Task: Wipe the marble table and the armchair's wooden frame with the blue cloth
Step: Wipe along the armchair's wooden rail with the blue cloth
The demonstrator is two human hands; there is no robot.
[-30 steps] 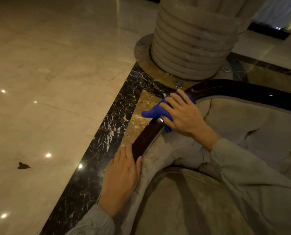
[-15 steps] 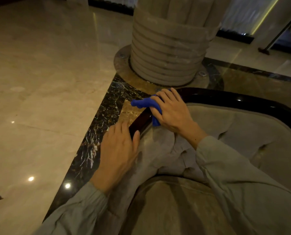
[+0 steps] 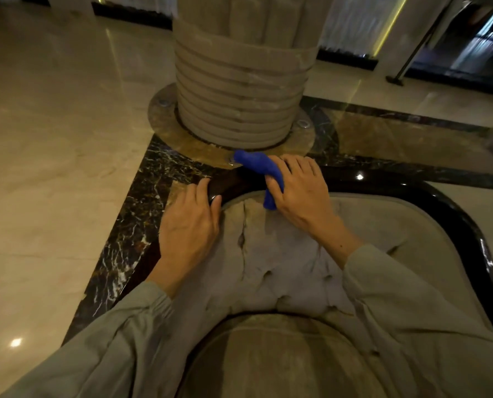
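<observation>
The left hand [image 3: 189, 225] is laid, fingers loosely straight, on the armchair's wooden frame [image 3: 383, 183]. Just beside it, the blue cloth [image 3: 255, 165] is draped over the frame's top rail, clamped there by the right hand [image 3: 300, 193].

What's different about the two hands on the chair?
The right hand grips a crumpled blue cloth and presses it on the armchair's dark glossy wooden frame, while the left hand holds nothing. The right hand's fingers curl round the cloth, but the left hand's fingers lie fairly straight over the frame's edge. Both hands rest on the same curved frame.
</observation>
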